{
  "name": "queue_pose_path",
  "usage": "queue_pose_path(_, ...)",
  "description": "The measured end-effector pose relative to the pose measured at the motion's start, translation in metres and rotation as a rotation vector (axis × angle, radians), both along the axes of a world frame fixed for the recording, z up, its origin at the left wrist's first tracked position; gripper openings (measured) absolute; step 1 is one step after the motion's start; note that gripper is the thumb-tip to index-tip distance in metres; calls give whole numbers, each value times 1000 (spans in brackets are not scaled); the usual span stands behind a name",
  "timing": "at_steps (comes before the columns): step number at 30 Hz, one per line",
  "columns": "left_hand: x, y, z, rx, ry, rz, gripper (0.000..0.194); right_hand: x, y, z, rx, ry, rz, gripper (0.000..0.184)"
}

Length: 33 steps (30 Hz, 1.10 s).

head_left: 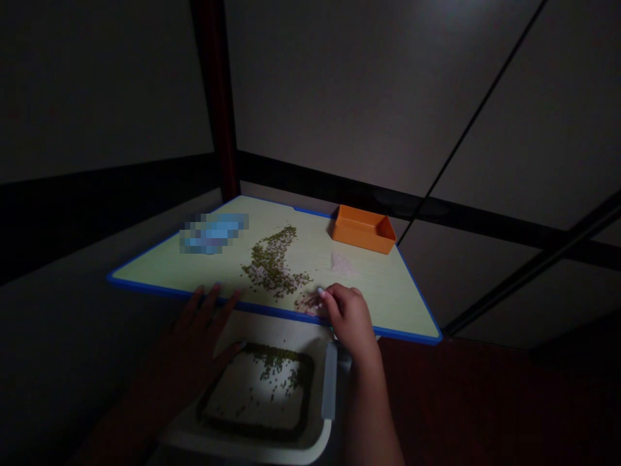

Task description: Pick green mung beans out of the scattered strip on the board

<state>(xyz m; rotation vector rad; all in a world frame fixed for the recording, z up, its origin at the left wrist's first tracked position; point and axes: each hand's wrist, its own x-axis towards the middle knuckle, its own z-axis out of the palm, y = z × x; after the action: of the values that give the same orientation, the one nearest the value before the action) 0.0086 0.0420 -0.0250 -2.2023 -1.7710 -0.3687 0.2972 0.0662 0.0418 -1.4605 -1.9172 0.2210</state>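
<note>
Green mung beans (272,268): loose, in a long irregular scatter across the middle of the counter, with a few stray beans close to the near blue edge. More lie in a white plastic tray (252,450) below the counter's near edge, packed in a dark band around a pale inner base and sprinkled thinly over it; dim light makes single beans hard to count.

Right hand (350,321): at the near edge of the counter, just beside the stray beans, its fingers curled together. Whether they pinch any beans cannot be told, as the hand hides its own fingertips' undersides.

Left hand (191,353): in deep shadow, fingers spread apart, tips just over the near edge of the counter, thumb reaching toward the tray. Forearms run out of frame at the bottom.

Counter (383,298): pale yellow-green board with blue edging, its near side partly hidden by both hands.

Orange plastic box (363,230): open, at the far edge; its inside is only partly visible.

Pale translucent patch (342,264): near the box, too faint to identify.

Blue object (213,233): far left of the counter, pixelated and unidentifiable.

Grey-blue upright bar (328,382): beside the tray, partly cut off by the right forearm.

Dark red post (218,97): behind the counter's far corner.
</note>
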Motion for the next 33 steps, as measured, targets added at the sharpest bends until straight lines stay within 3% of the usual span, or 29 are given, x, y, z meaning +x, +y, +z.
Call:
queue_pose_path(8,0,0,-2,-38,-3,25,74,-2,2,1,27,-67,-112,27)
queue_pose_path(16,-2,1,-2,-48,-25,7,72,-5,-1,4,-14,2,16,27)
queue_pose_path(33,-7,2,-10,-22,-63,-23,74,-4,2,3,-17,-127,-126,27)
